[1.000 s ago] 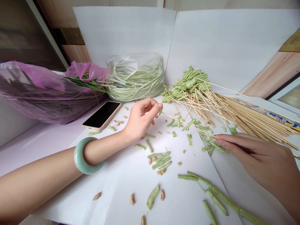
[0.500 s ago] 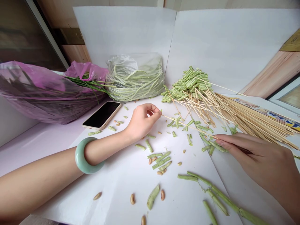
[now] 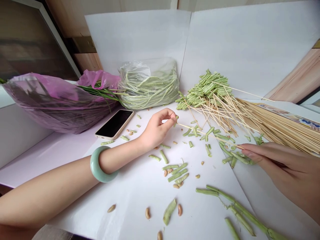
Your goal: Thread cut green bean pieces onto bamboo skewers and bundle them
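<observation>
- The bamboo skewer (image 3: pixel 208 135) runs almost level between both hands, just above the scattered bits, and looks plain and bare along its middle.
- Compared with half a second back, the left hand (image 3: pixel 156 130) has its fingers curled in tighter at the skewer's tip, and the whole scene sits a bit further right in view.
- Those left fingers pinch narrow around the tip and a short bean piece (image 3: pixel 176 118). Can't tell if the piece is actually on the skewer yet.
- The right hand (image 3: pixel 282 163) holds the other end in a tight fingertip pinch.
- Behind the skewer: a pile of threaded bean skewers (image 3: pixel 207 90) and a bundle of loose skewers (image 3: pixel 277 126).
- Under it: bean bits and seeds on white paper (image 3: pixel 140 186).
- Left of it: a phone (image 3: pixel 114 124), a clear bag of long beans (image 3: pixel 150 85) and a pink bag (image 3: pixel 55 103).
- Jade bangle (image 3: pixel 101 165) on the left wrist.
</observation>
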The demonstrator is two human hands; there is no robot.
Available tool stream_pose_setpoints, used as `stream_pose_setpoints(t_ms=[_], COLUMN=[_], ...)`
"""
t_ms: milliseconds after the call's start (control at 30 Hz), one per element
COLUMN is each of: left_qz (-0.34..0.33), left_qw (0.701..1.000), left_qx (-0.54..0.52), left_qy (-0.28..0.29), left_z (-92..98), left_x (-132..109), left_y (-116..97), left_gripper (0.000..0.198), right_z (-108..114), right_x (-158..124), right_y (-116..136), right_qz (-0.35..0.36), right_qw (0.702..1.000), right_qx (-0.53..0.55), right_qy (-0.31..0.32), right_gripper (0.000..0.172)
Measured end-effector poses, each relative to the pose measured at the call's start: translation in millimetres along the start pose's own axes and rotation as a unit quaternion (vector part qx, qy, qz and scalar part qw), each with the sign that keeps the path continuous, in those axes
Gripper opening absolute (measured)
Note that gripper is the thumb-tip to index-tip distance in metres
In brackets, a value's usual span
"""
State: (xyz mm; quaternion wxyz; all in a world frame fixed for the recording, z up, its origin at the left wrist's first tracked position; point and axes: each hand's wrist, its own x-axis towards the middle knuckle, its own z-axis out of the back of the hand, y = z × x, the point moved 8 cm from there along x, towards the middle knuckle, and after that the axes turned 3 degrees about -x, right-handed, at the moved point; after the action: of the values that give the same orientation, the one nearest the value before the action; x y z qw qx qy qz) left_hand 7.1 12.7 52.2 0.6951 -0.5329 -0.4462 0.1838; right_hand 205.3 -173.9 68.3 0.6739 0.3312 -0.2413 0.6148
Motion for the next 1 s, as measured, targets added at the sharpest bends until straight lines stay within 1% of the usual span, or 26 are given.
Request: stream_pose_setpoints(t_ms=[133,233,467,533,700,867,900,1000], left_qz=[0.013,0.028,0.024,0.026,0.021,0.020,0.024,0.055], left_qw=[0.998,0.995,0.995,0.994,0.994,0.991,0.990,0.986], left_qx=[-0.063,-0.097,-0.094,-0.093,-0.096,-0.119,-0.127,-0.148], left_qy=[-0.012,-0.024,-0.038,-0.042,-0.045,-0.050,-0.053,-0.060], left_z=[0.9,2.2,4.8,5.2,6.3,6.3,6.0,4.7], left_x=[0,0,-2,-2,-2,-2,-2,-3], left_y=[3,3,3,4,5,4,4,7], left_gripper=[0.009,0.008,0.009,0.008,0.008,0.009,0.009,0.010], right_z=[0,2,3,2,-5,-16,-17,-16], right_x=[-2,-7,-12,-11,-4,-2,-2,-3], right_y=[-9,-16,-26,-27,-28,-22,-22,-25], right_qz=[-0.054,-0.119,-0.216,-0.215,-0.180,-0.140,-0.140,-0.163], right_qw=[0.998,0.991,0.974,0.974,0.976,0.978,0.977,0.973], right_qx=[0.040,0.056,0.073,0.073,0.112,0.106,0.108,0.118], right_qy=[0.019,0.002,-0.018,-0.007,0.051,0.114,0.121,0.114], right_gripper=[0.010,0.011,0.014,0.014,0.012,0.014,0.015,0.013])
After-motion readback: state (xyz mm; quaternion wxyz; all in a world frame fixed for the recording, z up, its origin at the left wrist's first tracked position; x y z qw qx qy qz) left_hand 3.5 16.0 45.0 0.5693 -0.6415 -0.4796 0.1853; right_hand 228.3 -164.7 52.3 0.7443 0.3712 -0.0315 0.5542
